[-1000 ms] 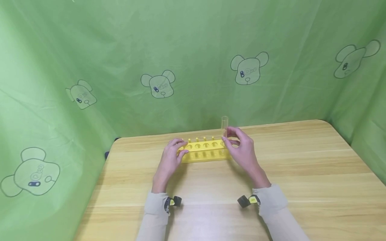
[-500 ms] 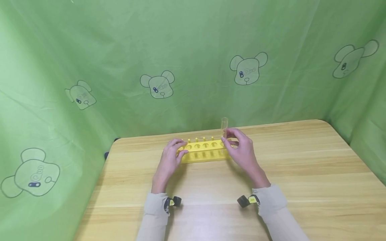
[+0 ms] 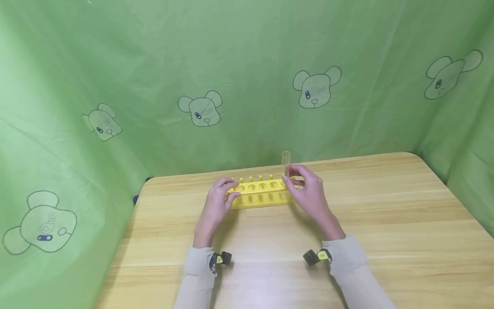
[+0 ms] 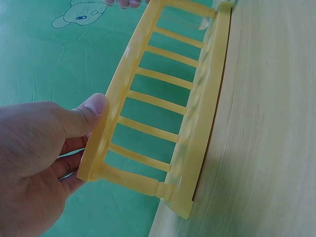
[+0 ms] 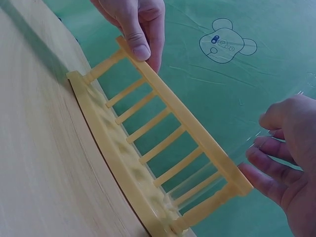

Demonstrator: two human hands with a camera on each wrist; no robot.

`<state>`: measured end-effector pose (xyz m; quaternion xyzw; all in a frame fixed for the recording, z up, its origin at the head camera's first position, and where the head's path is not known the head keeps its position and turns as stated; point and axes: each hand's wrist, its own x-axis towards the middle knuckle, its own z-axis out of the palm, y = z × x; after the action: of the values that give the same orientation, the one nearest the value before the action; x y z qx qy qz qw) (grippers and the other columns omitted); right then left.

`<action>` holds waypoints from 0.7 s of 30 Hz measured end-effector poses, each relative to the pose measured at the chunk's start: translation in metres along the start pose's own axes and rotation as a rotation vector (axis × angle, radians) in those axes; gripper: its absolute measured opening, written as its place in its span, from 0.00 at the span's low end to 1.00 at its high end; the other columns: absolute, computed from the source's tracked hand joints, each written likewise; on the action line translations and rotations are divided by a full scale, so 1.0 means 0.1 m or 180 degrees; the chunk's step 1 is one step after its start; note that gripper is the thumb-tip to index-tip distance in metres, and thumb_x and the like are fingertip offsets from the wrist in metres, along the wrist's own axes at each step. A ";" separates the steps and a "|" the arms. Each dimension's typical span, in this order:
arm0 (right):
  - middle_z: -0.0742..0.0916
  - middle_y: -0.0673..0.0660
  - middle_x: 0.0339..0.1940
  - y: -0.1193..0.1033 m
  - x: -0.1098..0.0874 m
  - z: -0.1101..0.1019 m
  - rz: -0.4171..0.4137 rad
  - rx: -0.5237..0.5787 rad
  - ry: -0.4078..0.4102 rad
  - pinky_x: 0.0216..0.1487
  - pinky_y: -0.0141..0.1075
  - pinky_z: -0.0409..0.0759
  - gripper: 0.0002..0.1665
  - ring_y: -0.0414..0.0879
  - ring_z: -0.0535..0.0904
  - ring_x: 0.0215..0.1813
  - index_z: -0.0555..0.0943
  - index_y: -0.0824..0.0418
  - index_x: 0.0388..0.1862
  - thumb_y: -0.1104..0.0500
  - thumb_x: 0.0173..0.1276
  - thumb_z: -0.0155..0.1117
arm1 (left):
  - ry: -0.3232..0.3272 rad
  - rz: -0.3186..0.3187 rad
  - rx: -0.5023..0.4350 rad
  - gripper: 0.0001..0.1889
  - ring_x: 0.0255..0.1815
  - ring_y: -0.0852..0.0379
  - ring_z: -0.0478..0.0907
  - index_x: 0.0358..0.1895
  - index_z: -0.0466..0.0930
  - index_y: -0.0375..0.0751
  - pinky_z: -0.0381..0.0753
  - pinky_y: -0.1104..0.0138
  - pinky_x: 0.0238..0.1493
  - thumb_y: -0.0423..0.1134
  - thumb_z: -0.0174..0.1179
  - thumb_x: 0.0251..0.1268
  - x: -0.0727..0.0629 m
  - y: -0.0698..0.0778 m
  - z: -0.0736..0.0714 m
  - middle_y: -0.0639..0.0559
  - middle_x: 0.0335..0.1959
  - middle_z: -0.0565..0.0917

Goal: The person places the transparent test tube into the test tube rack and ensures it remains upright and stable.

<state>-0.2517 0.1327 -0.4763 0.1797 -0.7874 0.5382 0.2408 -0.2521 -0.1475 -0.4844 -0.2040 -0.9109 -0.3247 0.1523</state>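
Note:
A yellow test tube rack [image 3: 257,192] stands on the table, with a row of round holes in its top shelf. My left hand [image 3: 216,201] grips the left end of that shelf, thumb in front and fingers behind. A clear glass test tube [image 3: 286,159] stands upright in the rack's rightmost hole. Around its upper part, my right hand [image 3: 311,191] pinches it with thumb and fingers. In the right wrist view the tube's rounded bottom [image 5: 170,201] shows down at the lower shelf, beside the end post.
The light wooden table [image 3: 386,214] spreads out around the rack. Close behind its far edge hangs a green curtain [image 3: 251,86] printed with bear faces. Short yellow pegs [image 3: 251,178] stick up along the rack's back.
The test tube and my right hand sit slightly lower against the rack than a second ago. My left hand keeps its grip on the rack's left end.

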 end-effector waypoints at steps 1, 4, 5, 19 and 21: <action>0.87 0.64 0.48 0.00 0.00 0.00 0.0000 0.0000 -0.0003 0.48 0.32 0.87 0.17 0.58 0.85 0.51 0.81 0.70 0.54 0.71 0.67 0.70 | 0.0005 -0.0001 0.0006 0.18 0.60 0.46 0.79 0.56 0.85 0.34 0.77 0.59 0.68 0.36 0.70 0.66 0.00 0.00 0.00 0.42 0.57 0.83; 0.87 0.63 0.48 -0.01 0.00 0.01 0.0021 -0.0010 -0.0026 0.48 0.32 0.87 0.18 0.57 0.85 0.51 0.81 0.70 0.55 0.72 0.67 0.69 | 0.0019 0.0014 0.0011 0.18 0.60 0.46 0.79 0.56 0.85 0.34 0.78 0.59 0.67 0.36 0.70 0.65 0.00 -0.01 0.00 0.42 0.57 0.83; 0.87 0.63 0.48 -0.01 0.00 0.01 0.0032 -0.0013 -0.0035 0.48 0.32 0.87 0.18 0.56 0.85 0.51 0.81 0.70 0.55 0.72 0.67 0.69 | 0.0025 0.0019 0.0009 0.18 0.60 0.46 0.79 0.56 0.85 0.33 0.78 0.59 0.67 0.36 0.70 0.65 0.00 0.00 0.00 0.42 0.56 0.83; 0.87 0.61 0.47 -0.01 0.00 0.00 0.0071 -0.0052 -0.0073 0.48 0.32 0.87 0.19 0.53 0.85 0.51 0.80 0.70 0.54 0.73 0.65 0.70 | -0.0011 -0.0028 0.0031 0.18 0.61 0.46 0.79 0.57 0.85 0.34 0.77 0.60 0.68 0.37 0.69 0.66 0.00 0.00 0.00 0.43 0.57 0.83; 0.87 0.61 0.47 0.00 0.00 0.01 0.0066 -0.0061 -0.0073 0.48 0.32 0.87 0.18 0.53 0.85 0.51 0.80 0.70 0.54 0.73 0.65 0.71 | -0.0010 -0.0027 0.0034 0.18 0.61 0.46 0.79 0.56 0.85 0.34 0.77 0.60 0.68 0.37 0.69 0.66 0.00 0.00 0.00 0.42 0.57 0.83</action>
<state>-0.2517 0.1320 -0.4763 0.1754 -0.7971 0.5310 0.2279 -0.2522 -0.1472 -0.4841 -0.1999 -0.9137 -0.3201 0.1506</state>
